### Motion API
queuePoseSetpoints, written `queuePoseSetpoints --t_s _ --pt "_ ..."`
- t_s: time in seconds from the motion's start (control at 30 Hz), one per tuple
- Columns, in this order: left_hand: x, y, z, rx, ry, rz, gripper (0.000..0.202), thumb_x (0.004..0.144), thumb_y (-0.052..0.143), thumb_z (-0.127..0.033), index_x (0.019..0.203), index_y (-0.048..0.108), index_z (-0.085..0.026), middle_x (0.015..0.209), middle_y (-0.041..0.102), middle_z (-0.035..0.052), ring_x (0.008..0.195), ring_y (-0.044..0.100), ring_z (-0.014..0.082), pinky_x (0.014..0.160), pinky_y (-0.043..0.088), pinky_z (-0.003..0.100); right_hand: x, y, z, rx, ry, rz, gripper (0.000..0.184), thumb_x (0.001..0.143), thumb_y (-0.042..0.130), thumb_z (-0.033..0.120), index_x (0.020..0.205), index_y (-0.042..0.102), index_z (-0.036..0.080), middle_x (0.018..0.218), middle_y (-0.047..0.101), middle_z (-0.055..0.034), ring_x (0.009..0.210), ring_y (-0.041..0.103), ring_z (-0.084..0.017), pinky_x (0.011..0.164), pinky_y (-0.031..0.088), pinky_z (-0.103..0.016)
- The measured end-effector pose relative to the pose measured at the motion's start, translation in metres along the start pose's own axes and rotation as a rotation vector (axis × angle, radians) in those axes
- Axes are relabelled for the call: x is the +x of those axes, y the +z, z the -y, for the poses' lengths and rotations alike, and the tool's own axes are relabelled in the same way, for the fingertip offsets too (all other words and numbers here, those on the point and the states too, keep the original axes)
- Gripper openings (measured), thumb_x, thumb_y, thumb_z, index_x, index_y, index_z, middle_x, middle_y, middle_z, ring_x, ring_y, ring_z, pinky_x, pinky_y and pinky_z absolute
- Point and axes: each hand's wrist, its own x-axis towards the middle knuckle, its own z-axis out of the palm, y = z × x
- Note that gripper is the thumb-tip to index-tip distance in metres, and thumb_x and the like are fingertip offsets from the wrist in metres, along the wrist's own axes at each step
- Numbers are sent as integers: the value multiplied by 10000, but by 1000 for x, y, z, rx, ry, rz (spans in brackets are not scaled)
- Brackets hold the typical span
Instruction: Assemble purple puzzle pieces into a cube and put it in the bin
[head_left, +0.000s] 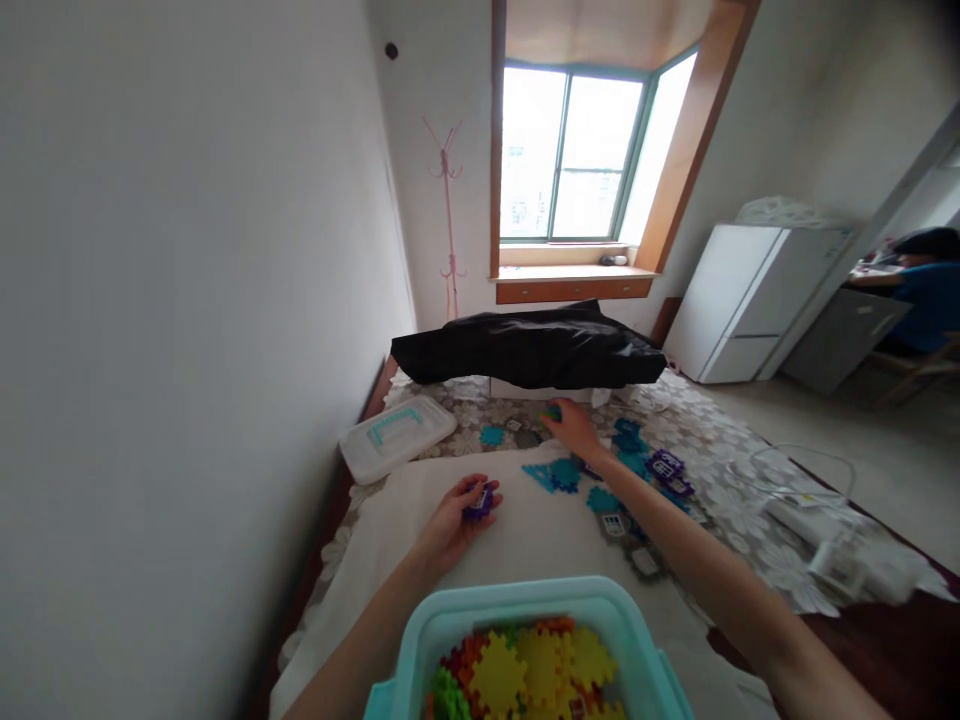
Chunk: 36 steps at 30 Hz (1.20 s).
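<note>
L. hand (454, 520) is curled almost shut and holds 1 purple plastic building piece (480, 503) in its fingers, above a white sheet (517, 530). R. hand (574, 428) is stretched forward with fingers a little spread, and its tips are at 1 small green piece (553, 412); I cannot tell if this grip is closed on it.

Around R. hand and under R. forearm lie approx. 5 teal pieces (556, 474), 2 purple pieces (666, 465) side by side, and 2 grey pieces (615, 526) with window print. Nearer the body, below L. hand, stands 1 aqua plastic tub (517, 600), full of gear-shaped pieces (499, 675) in yellow, orange, red and green. Left of R. hand, beyond L. hand, is 1 clear plastic lid (397, 438) with aqua trim. Past R. hand lies 1 black cloth (529, 345). Far to the right of R. hand, 1 other person in a blue sleeve (930, 305) sits at a desk.
</note>
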Motion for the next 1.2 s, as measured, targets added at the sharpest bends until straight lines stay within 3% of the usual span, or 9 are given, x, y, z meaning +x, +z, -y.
queuePoseSetpoints --t_s 0.17,0.3,0.43,0.6,0.73,0.8,0.9,1.07,1.2 --pt "-3 1 0 28 -2 35 211 925 695 -155 1126 631 -148 1297 689 168 1013 766 282 666 673 324 18 -12 -62 -132 123 78 397 819 754 367 1162 727 168 1130 760 -145 1087 693 -325 928 513 -391" --pt "-5 3 0 26 -6 68 222 953 675 -225 1156 625 -151 1345 660 180 1089 745 308 722 675 350 6 -18 -65 -122 122 17 371 879 685 368 1190 710 167 1178 749 -149 1109 689 -309 958 500 -380" --pt "-7 5 -3 10 -46 111 312 985 637 -364 1208 621 -147 1366 642 190 1080 741 310 747 673 384 -18 -24 -24 42 58 -141 360 907 653 394 1193 685 177 1156 750 -126 1095 687 -292 987 506 -404" --pt "-7 6 -6 -44 -129 205 410 995 607 -464 1257 605 -148 1255 689 168 1008 748 299 761 670 424 -81 -9 65 209 -379 93 363 857 756 393 1181 690 242 1124 761 -71 1075 694 -269 1006 505 -404" --pt "-7 4 -4 34 -66 177 255 988 635 -256 1218 644 -144 1165 721 125 878 749 212 721 676 352 -110 0 101 238 -455 140 534 827 809 417 1302 652 231 1265 730 -109 1207 659 -304 1064 486 -442" --pt "-7 3 -3 62 -49 134 217 962 646 -147 1178 648 -147 1173 727 124 904 761 211 682 668 294 -109 -5 93 255 -419 112 480 874 763 408 1309 650 239 1293 721 -99 1228 649 -290 1078 478 -436" --pt "-5 1 -3 63 -59 89 236 926 674 -94 1150 628 -153 1206 726 141 945 778 243 630 660 263 -101 -21 51 181 -254 32 331 926 679 343 1233 679 220 1256 726 -104 1193 655 -288 1055 481 -441" --pt "-2 3 -4 14 -78 77 241 972 647 -224 1196 618 -140 1227 716 173 969 780 291 634 680 327 -101 -39 -33 -132 -4 30 472 807 754 273 1265 662 205 1333 673 -145 1267 591 -361 1066 450 -476" --pt "-5 4 -5 -15 -99 122 271 1003 606 -358 1131 631 -120 1206 710 187 1003 767 307 708 683 381 -100 -38 -59 -173 -8 96 410 836 715 287 1235 677 199 1263 704 -138 1220 633 -334 1054 465 -421"
